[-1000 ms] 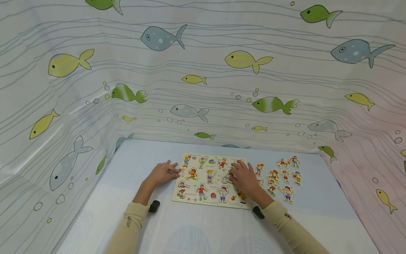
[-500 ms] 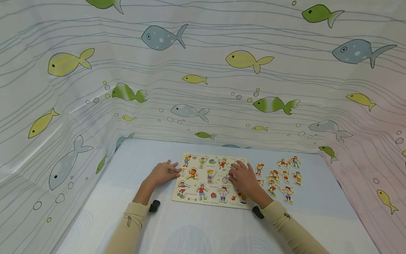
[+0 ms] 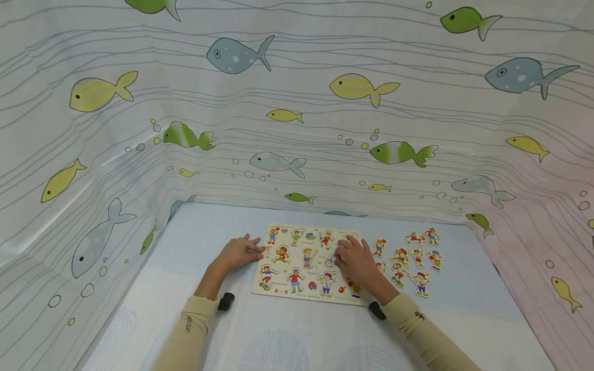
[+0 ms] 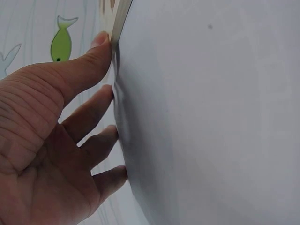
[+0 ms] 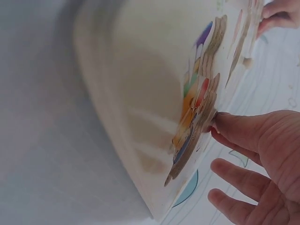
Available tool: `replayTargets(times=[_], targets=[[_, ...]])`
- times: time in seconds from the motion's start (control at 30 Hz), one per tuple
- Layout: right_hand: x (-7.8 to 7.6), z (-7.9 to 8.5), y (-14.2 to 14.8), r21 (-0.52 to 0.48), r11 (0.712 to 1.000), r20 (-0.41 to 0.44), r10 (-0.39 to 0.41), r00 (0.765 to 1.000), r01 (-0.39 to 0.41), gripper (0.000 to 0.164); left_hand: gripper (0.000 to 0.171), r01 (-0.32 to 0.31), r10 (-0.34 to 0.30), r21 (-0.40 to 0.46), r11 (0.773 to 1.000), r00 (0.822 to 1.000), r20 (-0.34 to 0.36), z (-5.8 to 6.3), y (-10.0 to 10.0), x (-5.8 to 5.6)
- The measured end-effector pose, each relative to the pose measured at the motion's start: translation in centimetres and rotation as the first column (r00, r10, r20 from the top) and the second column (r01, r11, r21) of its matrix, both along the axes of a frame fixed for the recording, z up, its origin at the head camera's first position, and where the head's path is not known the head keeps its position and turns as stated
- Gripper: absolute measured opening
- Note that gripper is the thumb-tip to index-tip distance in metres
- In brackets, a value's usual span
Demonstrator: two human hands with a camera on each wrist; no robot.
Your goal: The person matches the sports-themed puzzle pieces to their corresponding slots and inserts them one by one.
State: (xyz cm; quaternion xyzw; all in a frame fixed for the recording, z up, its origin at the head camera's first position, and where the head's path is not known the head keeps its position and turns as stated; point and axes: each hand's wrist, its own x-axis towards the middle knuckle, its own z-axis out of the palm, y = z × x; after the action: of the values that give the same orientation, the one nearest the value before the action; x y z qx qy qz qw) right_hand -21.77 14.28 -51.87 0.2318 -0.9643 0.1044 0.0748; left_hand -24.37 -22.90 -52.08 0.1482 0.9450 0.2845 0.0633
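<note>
A cream puzzle board [image 3: 287, 260] lies on the table, with several flat pieces shaped like sporty children in it. Beside its left edge is my left hand [image 3: 235, 252], fingers spread and lightly bent. In the left wrist view, the thumb [image 4: 96, 54] touches the board's edge and the other fingertips reach the tabletop. Over the board's right part, my right hand [image 3: 357, 262] pinches a small puzzle piece between thumb [image 5: 239, 126] and forefinger; the piece is mostly hidden. Raised just in front, in the right wrist view, stand colourful pieces [image 5: 190, 115] on the board.
Several loose puzzle pieces [image 3: 419, 283] lie on the table right of the board, some partly hidden by the right hand. The table [image 3: 185, 247] bears a pale blue cloth. A fish-printed curtain [image 3: 320, 139] rises around its back and sides.
Almost nothing differs: both hands keep their places at the board, and the right fingers shift only very slightly. The loose pieces stay put.
</note>
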Motion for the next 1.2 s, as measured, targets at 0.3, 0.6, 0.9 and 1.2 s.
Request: replayTargets(times=[0.3, 0.6, 0.9, 1.2], targets=[[0.2, 0.5, 0.4, -0.020, 1.000, 0.012, -0.008, 1.000, 0.009, 0.018, 0.031, -0.007, 0.007, -0.010, 1.000, 1.000, 0.002, 0.1, 0.2, 0.1], [0.4, 1.6, 1.3, -0.041, 0.999, 0.019, -0.034, 0.999, 0.035, 0.026, 0.031, -0.017, 0.017, -0.006, 1.000, 1.000, 0.005, 0.0, 0.2, 0.1], [0.3, 1.3, 2.2, -0.032, 0.997, 0.024, -0.072, 0.997, 0.073, 0.027, 0.032, -0.022, 0.022, -0.002, 1.000, 1.000, 0.004, 0.0, 0.4, 0.2], [-0.2, 0.9, 3.6, -0.049, 0.990, 0.047, -0.129, 0.991, 0.131, 0.028, 0.032, -0.018, 0.018, 0.009, 1.000, 1.000, 0.002, 0.0, 0.2, 0.1]])
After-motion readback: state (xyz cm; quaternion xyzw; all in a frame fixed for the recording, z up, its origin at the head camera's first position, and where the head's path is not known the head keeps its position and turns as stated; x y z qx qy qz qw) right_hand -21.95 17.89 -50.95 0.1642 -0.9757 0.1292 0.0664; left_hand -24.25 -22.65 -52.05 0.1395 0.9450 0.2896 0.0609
